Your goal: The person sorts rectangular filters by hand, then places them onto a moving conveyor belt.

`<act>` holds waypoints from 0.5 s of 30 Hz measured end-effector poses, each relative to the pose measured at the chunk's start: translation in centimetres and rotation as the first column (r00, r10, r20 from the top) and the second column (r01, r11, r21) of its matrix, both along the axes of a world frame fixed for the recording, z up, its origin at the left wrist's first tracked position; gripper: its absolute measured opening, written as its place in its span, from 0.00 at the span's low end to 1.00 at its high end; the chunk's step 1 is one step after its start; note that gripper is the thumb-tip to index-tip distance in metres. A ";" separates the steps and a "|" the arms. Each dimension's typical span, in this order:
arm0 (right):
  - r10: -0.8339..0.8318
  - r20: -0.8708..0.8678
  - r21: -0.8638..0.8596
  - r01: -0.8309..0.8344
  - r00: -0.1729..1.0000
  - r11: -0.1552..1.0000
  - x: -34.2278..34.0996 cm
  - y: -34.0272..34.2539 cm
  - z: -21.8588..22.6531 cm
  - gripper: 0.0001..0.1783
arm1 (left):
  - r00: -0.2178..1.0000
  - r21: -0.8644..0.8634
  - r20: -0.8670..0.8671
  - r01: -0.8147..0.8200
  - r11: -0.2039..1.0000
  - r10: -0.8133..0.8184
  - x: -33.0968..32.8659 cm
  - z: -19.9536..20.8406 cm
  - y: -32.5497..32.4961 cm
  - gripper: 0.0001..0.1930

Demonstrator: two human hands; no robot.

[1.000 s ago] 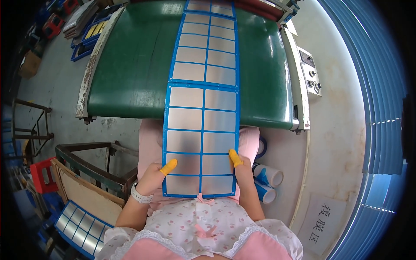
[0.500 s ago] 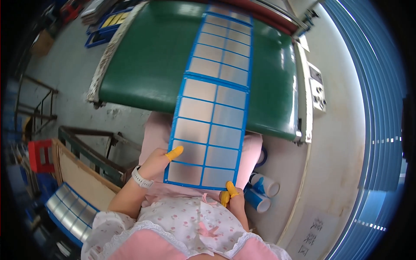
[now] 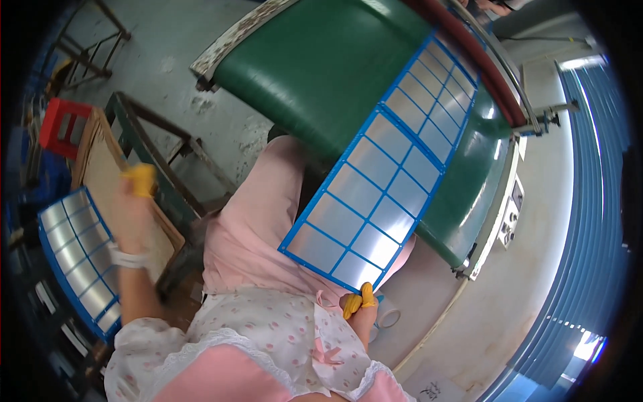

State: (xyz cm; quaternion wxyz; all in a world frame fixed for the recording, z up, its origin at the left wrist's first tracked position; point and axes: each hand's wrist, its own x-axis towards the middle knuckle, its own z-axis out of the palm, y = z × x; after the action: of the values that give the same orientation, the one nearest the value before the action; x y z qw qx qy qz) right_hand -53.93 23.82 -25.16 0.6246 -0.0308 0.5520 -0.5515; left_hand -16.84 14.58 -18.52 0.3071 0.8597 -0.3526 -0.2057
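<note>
A long silver sheet (image 3: 382,218) with a blue border and blue grid lines slopes up from my lap onto a green conveyor belt (image 3: 288,74). Another gridded sheet lies beyond it on the belt, end to end with it, reaching the red roller. At the near right corner, my right hand (image 3: 362,311), with yellow finger covers, pinches the sheet's edge. Off to the left, my left hand (image 3: 137,201) is raised, smeared by motion, and apart from the sheet. Closest to it is a similar blue-gridded silver sheet (image 3: 82,244) at the left side.
A red roller (image 3: 462,57) and metal bar cross the belt's far end. A wooden board (image 3: 107,164) leans by a dark metal frame (image 3: 157,124), with a red stool (image 3: 63,127) behind it. A control panel (image 3: 512,211) is on the right; white-cored rolls (image 3: 385,317) are below.
My left hand has let go of the sheet's left edge and swung out left. The view has turned left, while my right hand keeps its corner.
</note>
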 end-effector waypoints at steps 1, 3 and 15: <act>-0.024 -0.009 -0.001 0.023 1.000 1.000 -0.2 0.0 0.2 0.16 | 0.843 0.061 0.536 -0.105 0.993 0.056 3.9 0.3 1.5 0.12; 0.037 -0.018 0.007 -0.036 0.999 0.999 -0.4 -0.1 0.0 0.16 | 0.564 0.242 0.818 -0.511 0.825 0.109 11.6 2.7 7.0 0.20; 0.096 -0.019 -0.031 -0.097 0.995 0.995 -1.3 -0.2 -1.1 0.19 | 0.404 0.146 0.846 -0.802 0.580 0.347 17.2 -1.4 22.4 0.26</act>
State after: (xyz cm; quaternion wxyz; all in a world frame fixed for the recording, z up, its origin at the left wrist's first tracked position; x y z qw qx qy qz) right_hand -55.23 23.65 -26.30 0.6453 -0.0722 0.5463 -0.5291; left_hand 0.39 36.97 -19.87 -0.0664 0.9769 -0.0338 0.2005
